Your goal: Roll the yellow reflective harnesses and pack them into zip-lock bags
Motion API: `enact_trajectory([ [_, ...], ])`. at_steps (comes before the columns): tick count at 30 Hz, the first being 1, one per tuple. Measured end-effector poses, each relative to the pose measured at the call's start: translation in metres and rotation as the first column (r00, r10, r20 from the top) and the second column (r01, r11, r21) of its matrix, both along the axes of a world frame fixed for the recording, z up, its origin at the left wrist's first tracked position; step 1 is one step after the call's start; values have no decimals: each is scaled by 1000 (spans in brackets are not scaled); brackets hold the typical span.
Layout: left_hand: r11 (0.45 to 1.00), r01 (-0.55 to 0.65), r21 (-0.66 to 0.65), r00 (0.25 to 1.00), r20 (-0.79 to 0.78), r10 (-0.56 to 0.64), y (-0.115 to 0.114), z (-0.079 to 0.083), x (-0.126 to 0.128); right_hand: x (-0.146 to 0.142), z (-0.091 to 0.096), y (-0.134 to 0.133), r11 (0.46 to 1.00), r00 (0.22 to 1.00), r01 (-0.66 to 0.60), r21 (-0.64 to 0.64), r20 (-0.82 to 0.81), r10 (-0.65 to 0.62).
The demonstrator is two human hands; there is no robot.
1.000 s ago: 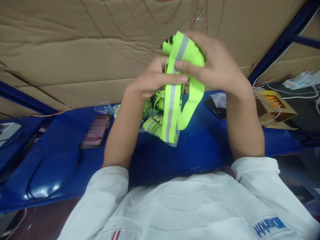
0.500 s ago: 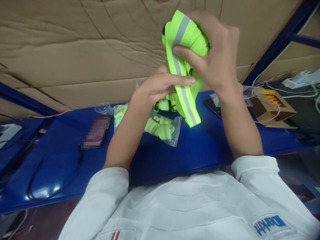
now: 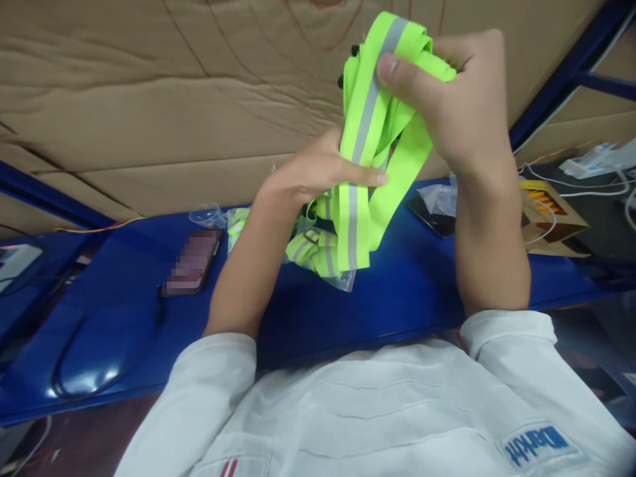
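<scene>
Over glossy blue table [image 3: 397, 301]: gripping flat neon-yellow, grey-striped fabric strap [image 3: 366, 119] in right hand [image 3: 464, 106], pinching it lower with left hand [image 3: 318, 169]; folded at far end, not yet at near.

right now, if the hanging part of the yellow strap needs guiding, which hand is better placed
Likely the left hand: its thumb lies across the yellow strap just above the hanging part, while the right hand grips the bundled folds higher up.

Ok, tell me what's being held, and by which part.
A yellow-green strap: the right hand grips its bunched upper folds, the left hand its middle.
</scene>
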State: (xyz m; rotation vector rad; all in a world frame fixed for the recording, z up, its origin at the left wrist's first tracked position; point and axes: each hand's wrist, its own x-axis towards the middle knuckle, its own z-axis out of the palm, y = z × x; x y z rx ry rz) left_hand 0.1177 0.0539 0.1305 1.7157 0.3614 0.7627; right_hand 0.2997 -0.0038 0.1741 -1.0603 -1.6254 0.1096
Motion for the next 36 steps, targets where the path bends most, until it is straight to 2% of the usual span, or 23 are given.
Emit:
enact_trajectory([
  [2, 1000, 9, -15, 1000, 21, -9, -6, 1, 6, 4, -2, 6, 994, 991, -90, 67, -95, 96],
  [4, 996, 4, -93, 994, 109, 6, -12, -2, 18, 9, -5, 17, 979, 984, -69, 192, -146, 98],
  [6, 977, 58, -204, 985, 172, -23, -16, -10, 32, 14, -8, 27, 947, 990, 75, 313, -137, -33],
  [8, 957, 138, -254, 982, 161, -99, -17, -17, 40, 16, -8, 33, 901, 981, 192, 389, -108, -162],
  [9, 959, 162, -231, 982, 136, -133, -17, -19, 41, 17, -7, 33, 889, 978, 210, 406, -99, -186],
  [11, 985, 142, -102, 988, 70, -135, -15, -19, 35, 19, -3, 29, 898, 987, 157, 410, -82, -136],
  [14, 990, 80, 117, 996, -57, -74, -6, -10, 12, 21, 5, 14, 948, 999, 8, 318, -52, 9],
  [16, 979, 86, 182, 989, -132, -62, 2, -3, -3, 23, 7, 5, 977, 994, -57, 206, -85, 76],
  [18, 968, 107, 227, 984, -162, -71, 8, 1, -12, 23, 6, 1, 984, 970, -166, 69, -166, 176],
  [20, 952, 132, 275, 979, -189, -81, 11, 2, -14, 21, 3, 4, 928, 902, -370, -51, -258, 346],
  [22, 945, 122, 304, 979, -195, -64, 10, 2, -12, 17, -1, 12, 823, 812, -551, -141, -318, 489],
  [23, 946, 105, 308, 981, -187, -48, 8, 2, -11, 15, -3, 16, 783, 786, -595, -181, -333, 521],
  [27, 946, 27, 322, 993, -116, 11, 3, 3, -9, 10, -14, 33, 725, 788, -605, -329, -375, 488],
  [31, 962, -7, 271, 992, -117, 40, 5, 3, -13, 9, -24, 46, 683, 768, -628, -372, -438, 467],
  [32, 970, -5, 245, 991, -130, 38, 6, 3, -14, 8, -26, 48, 687, 775, -618, -383, -444, 450],
  [33, 976, 2, 218, 990, -139, 29, 6, 3, -15, 8, -28, 50, 717, 793, -589, -373, -437, 424],
  [36, 979, 28, 200, 995, -99, -8, 3, 5, -19, 7, -32, 54, 887, 880, -413, -205, -342, 331],
])
